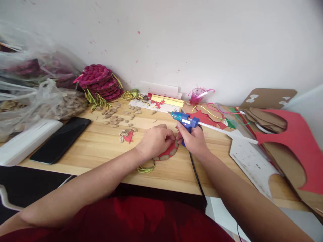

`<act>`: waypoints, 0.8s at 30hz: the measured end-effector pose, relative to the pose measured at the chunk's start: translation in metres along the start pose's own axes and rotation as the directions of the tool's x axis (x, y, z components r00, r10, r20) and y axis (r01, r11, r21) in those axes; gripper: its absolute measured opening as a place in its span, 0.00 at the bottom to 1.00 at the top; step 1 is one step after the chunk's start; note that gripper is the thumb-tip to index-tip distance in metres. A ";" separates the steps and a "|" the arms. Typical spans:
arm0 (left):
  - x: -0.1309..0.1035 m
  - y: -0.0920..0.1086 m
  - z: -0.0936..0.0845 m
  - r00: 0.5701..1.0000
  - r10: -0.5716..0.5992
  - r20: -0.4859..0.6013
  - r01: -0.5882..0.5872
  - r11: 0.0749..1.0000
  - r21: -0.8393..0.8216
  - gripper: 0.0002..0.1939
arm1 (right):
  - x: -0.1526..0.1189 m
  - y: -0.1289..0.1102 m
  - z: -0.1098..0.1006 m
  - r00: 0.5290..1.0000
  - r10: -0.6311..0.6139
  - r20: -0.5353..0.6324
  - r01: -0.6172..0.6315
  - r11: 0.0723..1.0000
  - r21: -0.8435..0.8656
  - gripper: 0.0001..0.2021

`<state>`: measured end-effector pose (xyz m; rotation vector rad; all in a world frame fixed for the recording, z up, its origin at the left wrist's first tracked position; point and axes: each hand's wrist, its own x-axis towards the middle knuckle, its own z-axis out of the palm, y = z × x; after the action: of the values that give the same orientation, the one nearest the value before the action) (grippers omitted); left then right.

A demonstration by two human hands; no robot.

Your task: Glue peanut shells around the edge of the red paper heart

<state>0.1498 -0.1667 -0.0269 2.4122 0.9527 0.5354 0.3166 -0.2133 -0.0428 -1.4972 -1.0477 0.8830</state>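
Note:
My right hand [193,139] is wrapped round a blue hot glue gun [185,121], its nozzle pointing up and left. A long white glue stick [222,131] sticks out of the gun's back. Below my hands lies a red round piece [161,154] with peanuts [165,157] along its rim and a yellow-green string loop [146,169] at its lower left. My left hand [157,141] is closed in a pinch at the red piece's far edge, close to my right fingertips; what is in the pinch is hidden.
Loose peanuts [113,118] and a few shells [123,134] lie to the left. Beyond them stands a stack of magenta discs [97,82]. A black phone [62,139], plastic bags [45,97], a pink-stained cup [196,96] and red cut card [290,124] surround the work. The gun's cable [196,174] hangs over the front edge.

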 end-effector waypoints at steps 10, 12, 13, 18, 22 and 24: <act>-0.002 -0.002 -0.005 1.000 0.005 0.007 -0.005 0.999 -0.034 0.10 | 0.001 0.001 0.002 1.000 -0.020 0.006 0.020 1.000 0.013 0.19; -0.005 -0.004 -0.009 0.999 -0.026 0.019 0.029 0.992 -0.126 0.11 | 0.002 0.003 0.002 0.999 -0.037 0.020 0.037 0.999 0.016 0.19; -0.007 -0.005 -0.012 0.999 -0.049 0.007 0.050 0.985 -0.164 0.11 | 0.003 0.003 0.002 0.999 -0.042 0.022 0.042 0.999 0.022 0.20; -0.017 -0.010 -0.014 0.988 -0.073 -0.135 0.054 0.990 -0.133 0.09 | 0.005 0.007 0.003 1.000 -0.017 0.015 0.016 0.998 0.065 0.20; -0.016 -0.006 -0.008 0.989 0.085 -0.118 -0.090 0.995 -0.039 0.10 | 0.006 0.007 0.003 0.999 -0.028 0.015 0.028 0.998 0.054 0.19; -0.014 -0.003 -0.003 0.981 0.150 -0.120 -0.150 0.989 0.005 0.11 | 0.005 0.006 0.002 0.999 -0.035 0.013 0.034 0.998 0.043 0.18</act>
<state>0.1375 -0.1737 -0.0281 2.4849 0.8200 0.7433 0.3172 -0.2077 -0.0493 -1.4349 -1.0553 0.8878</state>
